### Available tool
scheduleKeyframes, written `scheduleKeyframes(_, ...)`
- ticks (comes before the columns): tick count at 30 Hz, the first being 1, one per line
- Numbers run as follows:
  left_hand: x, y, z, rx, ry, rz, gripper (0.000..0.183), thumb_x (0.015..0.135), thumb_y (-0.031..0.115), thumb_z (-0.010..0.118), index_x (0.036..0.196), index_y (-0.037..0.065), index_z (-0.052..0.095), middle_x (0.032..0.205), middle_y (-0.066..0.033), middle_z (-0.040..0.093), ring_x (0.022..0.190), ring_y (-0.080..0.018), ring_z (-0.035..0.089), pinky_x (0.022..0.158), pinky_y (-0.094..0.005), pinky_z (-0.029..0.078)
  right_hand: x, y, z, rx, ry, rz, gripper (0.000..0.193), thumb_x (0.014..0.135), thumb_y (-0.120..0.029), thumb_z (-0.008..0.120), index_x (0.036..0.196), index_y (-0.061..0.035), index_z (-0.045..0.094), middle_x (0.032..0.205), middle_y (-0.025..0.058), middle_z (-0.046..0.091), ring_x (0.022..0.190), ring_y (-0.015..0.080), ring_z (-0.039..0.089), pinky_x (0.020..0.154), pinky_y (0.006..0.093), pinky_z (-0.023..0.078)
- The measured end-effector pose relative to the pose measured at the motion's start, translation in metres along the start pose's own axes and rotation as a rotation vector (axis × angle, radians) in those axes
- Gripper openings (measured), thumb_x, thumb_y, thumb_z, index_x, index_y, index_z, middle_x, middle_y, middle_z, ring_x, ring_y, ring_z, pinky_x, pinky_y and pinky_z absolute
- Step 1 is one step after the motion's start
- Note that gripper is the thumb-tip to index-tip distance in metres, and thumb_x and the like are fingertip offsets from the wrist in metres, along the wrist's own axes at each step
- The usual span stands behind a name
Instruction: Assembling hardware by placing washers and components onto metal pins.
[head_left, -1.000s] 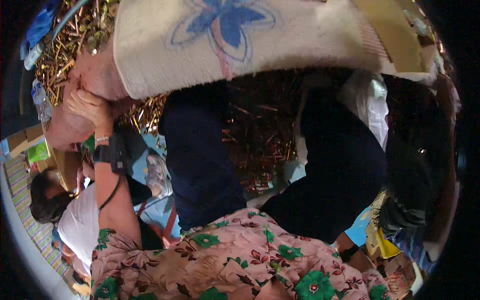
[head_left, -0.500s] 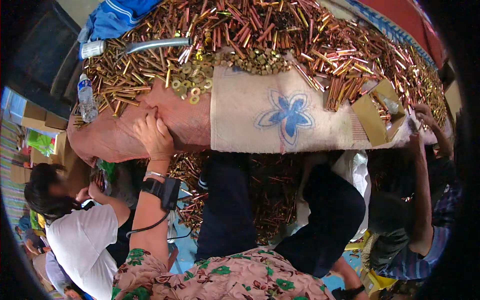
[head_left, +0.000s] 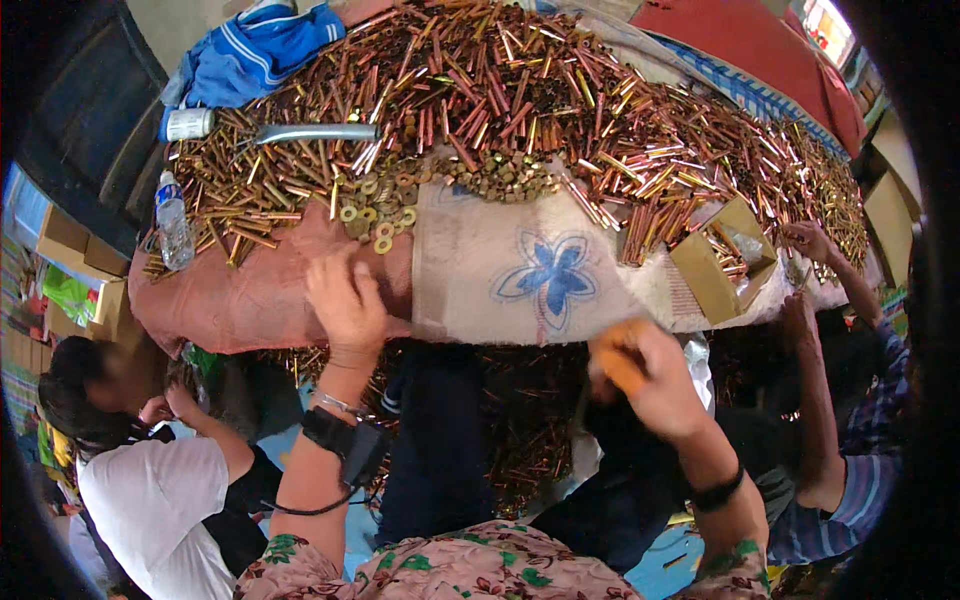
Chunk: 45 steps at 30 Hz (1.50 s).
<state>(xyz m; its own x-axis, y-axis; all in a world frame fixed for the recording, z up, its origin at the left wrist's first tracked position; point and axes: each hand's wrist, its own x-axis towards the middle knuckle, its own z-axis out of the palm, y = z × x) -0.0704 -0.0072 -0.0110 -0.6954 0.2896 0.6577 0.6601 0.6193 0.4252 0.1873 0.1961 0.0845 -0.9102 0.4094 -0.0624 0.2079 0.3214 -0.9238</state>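
Observation:
My left hand point(head_left: 348, 305) is over the reddish woven cloth point(head_left: 235, 300) at the near edge of the heap, slightly blurred, thumb apart from the fingers. Nothing shows in it. My right hand point(head_left: 655, 385), closed and smeared by motion, grips a small orange object point(head_left: 622, 370) whose kind I cannot make out. It is just in front of the pale cloth point(head_left: 455, 290) with a blue flower print. Flat brass-coloured washers point(head_left: 383, 238) lie beyond my left hand, beside a pile of brass nuts point(head_left: 515, 178). Behind them spreads a large heap of coppery metal rods point(head_left: 480, 80).
A cardboard box point(head_left: 705, 275) with rods stands at the right, near a co-worker's hands point(head_left: 805, 245). A water bottle point(head_left: 173, 225), a white container point(head_left: 188, 125), a grey tube point(head_left: 318, 133) and blue fabric point(head_left: 262, 45) are on the left. Another person point(head_left: 150, 480) sits at left.
My right hand has come up from low at the right, with the orange object in it. My left hand has shifted right and slightly nearer. The view has tilted a little.

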Motion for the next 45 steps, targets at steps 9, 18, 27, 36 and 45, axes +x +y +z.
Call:
scheduleKeyframes(9, 0.005, 0.069, 0.042, -0.134, -0.157, 0.154, 0.024, 0.073, 0.006, 0.056, 0.097, 0.004, 0.055, 0.094, -0.0125, 0.054, 0.091, -0.0320, 0.048, 0.081, -0.0418, 0.035, 0.146, 0.065, -0.012, -0.675, 0.470, -0.321, 0.024, 0.077, -0.007, 0.058, 0.100, -0.0012, 0.053, 0.090, 0.0213, 0.057, 0.081, 0.0399, 0.057, 0.070, 0.0452, 0.046)
scheduleKeyframes(18, 0.007, 0.067, 0.042, -0.159, -0.102, 0.172, 0.019, 0.073, 0.004, 0.056, 0.092, 0.004, 0.056, 0.088, -0.0117, 0.055, 0.086, -0.0306, 0.050, 0.077, -0.0394, 0.035, 0.180, 0.056, -0.013, -0.809, 0.406, -0.174, 0.029, 0.072, -0.015, 0.067, 0.094, -0.0009, 0.053, 0.093, 0.0216, 0.057, 0.083, 0.0409, 0.056, 0.072, 0.0445, 0.045)
scheduleKeyframes(27, 0.015, 0.045, 0.024, -0.226, -0.042, 0.072, 0.013, 0.078, 0.000, 0.052, 0.091, 0.002, 0.055, 0.084, -0.0135, 0.055, 0.080, -0.0322, 0.051, 0.073, -0.0370, 0.040, 0.172, 0.070, -0.024, -0.664, 0.339, -0.210, 0.025, 0.074, -0.013, 0.065, 0.091, 0.0007, 0.053, 0.083, 0.0225, 0.061, 0.078, 0.0407, 0.058, 0.068, 0.0427, 0.045)
scheduleKeyframes(36, 0.063, -0.030, 0.030, 0.111, 0.066, -0.223, 0.018, 0.082, 0.011, 0.055, 0.097, 0.000, 0.053, 0.083, -0.0182, 0.060, 0.080, -0.0368, 0.057, 0.071, -0.0418, 0.045, 0.129, 0.061, 0.003, -0.067, 0.396, -0.176, 0.010, 0.083, -0.004, 0.056, 0.091, 0.0001, 0.051, 0.072, 0.0041, 0.053, 0.064, 0.0112, 0.049, 0.057, 0.0252, 0.041)
scheduleKeyframes(45, 0.066, -0.033, 0.017, 0.035, 0.089, -0.324, 0.012, 0.081, 0.011, 0.056, 0.090, 0.003, 0.056, 0.074, -0.0198, 0.061, 0.070, -0.0402, 0.058, 0.062, -0.0456, 0.046, 0.116, 0.065, 0.010, 0.144, 0.450, -0.110, 0.008, 0.086, -0.006, 0.054, 0.092, -0.0017, 0.050, 0.075, 0.0014, 0.053, 0.062, 0.0073, 0.047, 0.054, 0.0214, 0.039)
